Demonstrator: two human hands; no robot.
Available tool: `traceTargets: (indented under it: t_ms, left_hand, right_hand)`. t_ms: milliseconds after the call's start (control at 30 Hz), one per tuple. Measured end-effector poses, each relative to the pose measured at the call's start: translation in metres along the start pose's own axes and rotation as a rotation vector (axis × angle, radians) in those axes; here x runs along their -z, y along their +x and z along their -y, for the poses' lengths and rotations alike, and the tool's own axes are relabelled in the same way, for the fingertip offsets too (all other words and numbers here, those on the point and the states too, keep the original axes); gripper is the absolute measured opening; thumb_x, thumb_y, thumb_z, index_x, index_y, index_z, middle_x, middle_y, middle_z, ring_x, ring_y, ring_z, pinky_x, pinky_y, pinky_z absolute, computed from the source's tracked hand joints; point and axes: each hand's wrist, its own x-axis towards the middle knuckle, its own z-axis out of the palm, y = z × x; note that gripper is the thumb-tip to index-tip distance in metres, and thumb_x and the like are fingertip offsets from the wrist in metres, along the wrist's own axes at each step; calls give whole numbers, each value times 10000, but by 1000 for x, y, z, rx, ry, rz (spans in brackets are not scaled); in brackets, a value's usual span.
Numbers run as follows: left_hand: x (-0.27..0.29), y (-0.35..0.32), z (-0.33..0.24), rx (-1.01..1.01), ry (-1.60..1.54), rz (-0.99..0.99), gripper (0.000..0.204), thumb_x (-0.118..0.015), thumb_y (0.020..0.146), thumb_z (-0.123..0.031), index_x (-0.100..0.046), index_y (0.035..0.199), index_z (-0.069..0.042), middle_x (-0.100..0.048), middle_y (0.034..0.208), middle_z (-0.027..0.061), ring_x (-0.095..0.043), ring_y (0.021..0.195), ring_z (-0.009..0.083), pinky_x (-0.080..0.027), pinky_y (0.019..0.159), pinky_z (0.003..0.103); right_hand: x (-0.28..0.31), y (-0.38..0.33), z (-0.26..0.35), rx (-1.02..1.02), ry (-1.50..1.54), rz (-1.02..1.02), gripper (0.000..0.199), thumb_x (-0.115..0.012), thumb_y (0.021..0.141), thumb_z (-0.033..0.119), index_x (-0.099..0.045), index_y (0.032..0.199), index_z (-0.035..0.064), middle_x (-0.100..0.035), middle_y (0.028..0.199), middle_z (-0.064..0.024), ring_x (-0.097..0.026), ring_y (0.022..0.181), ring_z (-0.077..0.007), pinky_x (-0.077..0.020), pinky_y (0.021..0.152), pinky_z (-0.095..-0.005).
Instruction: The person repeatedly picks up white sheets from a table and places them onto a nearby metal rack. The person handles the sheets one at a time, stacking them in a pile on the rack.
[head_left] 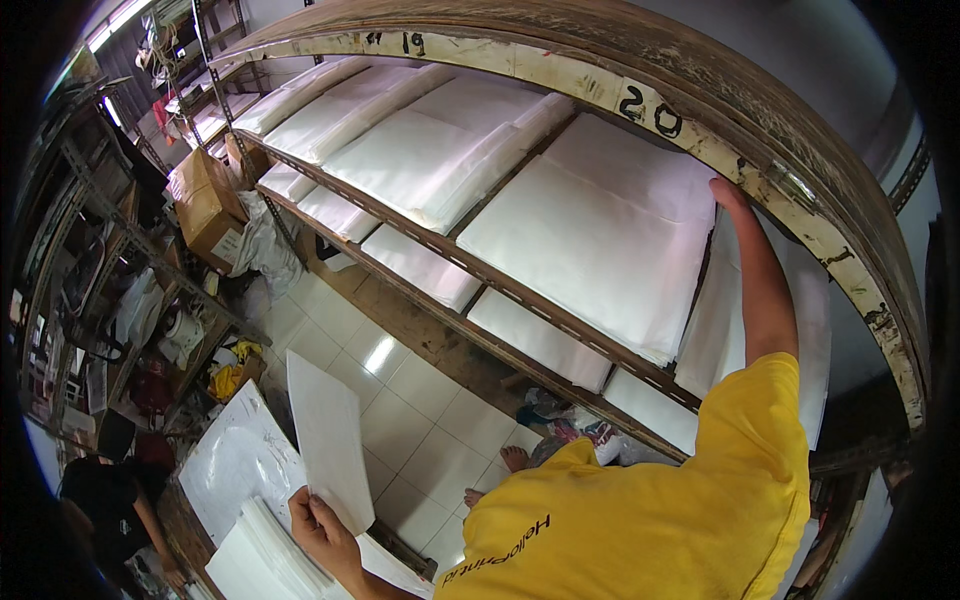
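Observation:
My left hand [325, 530] is closed on the lower edge of a thin sheaf of white paper [327, 440], thumb on top, held upright over the floor. Below and beside it lies a pile of white paper [258, 560], near a shiny white wrapped slab [240, 450]. My right arm stretches up to the shelf. There my right hand [725, 195] is at the far right corner of a wide stack of white sheets [590, 250], under the overhead beam; its fingers are mostly hidden.
Metal shelving [440, 237] carries more white paper stacks [400, 160] on two levels. The overhead shelf beam [560, 75] curves close above. A cardboard box [205, 210] stands at the far left. Another person [110, 510] is at lower left, and cluttered racks [100, 260] line the left side.

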Motion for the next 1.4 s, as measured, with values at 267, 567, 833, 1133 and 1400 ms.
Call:
traceTargets:
  t_ms: [267, 567, 833, 1133, 1400]
  left_hand:
    - [-4, -8, 0, 26, -61, 73, 163, -463, 992, -68, -573, 971, 50, -574, 805, 69, -501, 740, 120, -428, 684, 260]
    - [-35, -14, -7, -63, -32, 183, 163, -604, 855, 5, -644, 1013, 2, -637, 786, 155, -626, 633, 289, -500, 598, 348]
    - [-53, -35, -13, -312, 60, 42, 185, -678, 797, -121, -583, 944, -62, -591, 769, 99, -606, 676, 327, -483, 609, 430]
    - [-13, -67, 8, -356, 123, -56, 149, -646, 837, -161, -572, 939, -82, -535, 779, 48, -581, 672, 249, -460, 626, 368]
    - [54, -96, 34, -163, -205, -52, 227, -616, 951, -250, -621, 1076, -60, -625, 905, 107, -614, 763, 288, -500, 696, 359]
  right_hand:
    - [62, 15, 45, -231, -48, 361, 405, -564, 852, 267, -582, 1184, 35, -641, 997, -174, -629, 901, -330, -486, 805, -424]
    - [277, 83, 338, 185, 1243, 964, 396, -659, 908, 172, -572, 1281, 71, -520, 771, 2, -493, 702, -102, -456, 657, -281]
    - [419, 29, 528, 819, 1470, 1539, 517, -565, 960, 119, -400, 1428, -23, -630, 1036, -127, -631, 727, -159, -500, 640, -283]
    - [459, 20, 613, 979, 1367, 1535, 184, -617, 945, 118, -651, 1002, -54, -648, 715, -58, -644, 626, -117, -500, 581, -255]
    - [489, 52, 631, 917, 1238, 1346, 100, -640, 914, 66, -644, 878, -28, -626, 671, -24, -601, 574, -84, -471, 532, -233]
